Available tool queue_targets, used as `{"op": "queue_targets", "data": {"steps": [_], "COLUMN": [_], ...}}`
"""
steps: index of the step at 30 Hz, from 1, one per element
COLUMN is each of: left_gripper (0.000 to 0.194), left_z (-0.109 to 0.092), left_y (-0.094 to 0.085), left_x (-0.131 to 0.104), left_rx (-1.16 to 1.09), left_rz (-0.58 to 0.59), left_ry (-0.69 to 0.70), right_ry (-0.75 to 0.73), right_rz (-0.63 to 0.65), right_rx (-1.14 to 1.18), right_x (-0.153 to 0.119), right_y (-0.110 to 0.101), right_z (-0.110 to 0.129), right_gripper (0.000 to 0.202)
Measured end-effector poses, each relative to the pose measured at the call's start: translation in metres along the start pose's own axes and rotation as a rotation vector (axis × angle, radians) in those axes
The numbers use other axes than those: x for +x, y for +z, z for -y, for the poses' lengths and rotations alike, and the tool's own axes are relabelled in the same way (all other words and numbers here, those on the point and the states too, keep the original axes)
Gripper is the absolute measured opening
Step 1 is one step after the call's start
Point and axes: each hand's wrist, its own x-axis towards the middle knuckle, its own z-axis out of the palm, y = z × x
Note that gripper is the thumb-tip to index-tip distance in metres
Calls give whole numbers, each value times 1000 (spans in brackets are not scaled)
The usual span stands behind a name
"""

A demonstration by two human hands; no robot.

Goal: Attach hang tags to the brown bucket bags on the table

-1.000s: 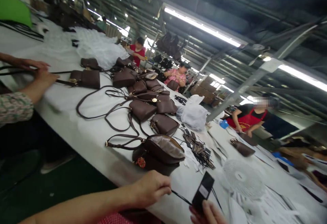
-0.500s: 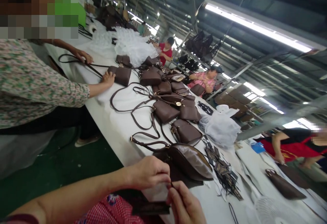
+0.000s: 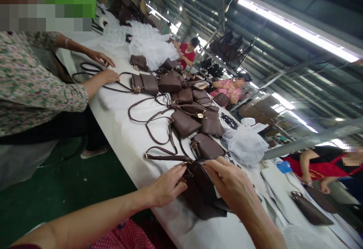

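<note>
A dark brown handbag (image 3: pixel 202 199) stands on the white table right in front of me. My left hand (image 3: pixel 168 186) grips the bag's left end near the strap joint, thumb and fingers on either side of it. From the right, my right hand (image 3: pixel 231 181) has its fingers closed on the bag's upper edge, covering much of the opening. A thin brown strap (image 3: pixel 163 154) with a gold buckle runs from this bag across the table. Just beyond lies another brown handbag (image 3: pixel 208 147).
Several brown handbags (image 3: pixel 185 123) with looped straps cover the table's middle. Clear plastic bags (image 3: pixel 246 145) are heaped at right, with more plastic wrapping (image 3: pixel 150 44) farther back. A co-worker in a floral sleeve (image 3: pixel 56 78) reaches over the table's left side. A brown bag piece (image 3: pixel 310 209) lies right.
My hands have left the small dark item held low in front and moved up onto the handbag, whose gaping opening is now mostly covered. The co-worker's brown bag has turned over.
</note>
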Motion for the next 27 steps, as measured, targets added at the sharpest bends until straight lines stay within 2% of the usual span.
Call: {"op": "queue_targets", "data": {"steps": [3,8,12,18,22,24,27], "left_gripper": [57,42,35,48,51,51,46], "left_z": [6,14,15,22,31,29,24], "left_y": [4,7,7,15,19,19,21], "left_x": [10,31,44,53,62,63,62], "left_rx": [-24,-108,-228,-142,-274,-368,-491], "left_rz": [-10,-86,-118,43,-59,-106,-111], "left_ry": [-7,-33,-137,-124,-101,-87,-86], "right_ry": [9,120,162,250,298,322,329], "right_rz": [48,62,111,154,125,93,65], "right_rx": [-206,-426,-470,-492,-468,-462,-457], "right_x": [12,22,28,30,28,25,21], "right_y": [11,23,26,31,34,32,30], "right_z": [0,-1,-4,3,2,0,-5], "right_gripper": [28,25,24,27,26,26,25]}}
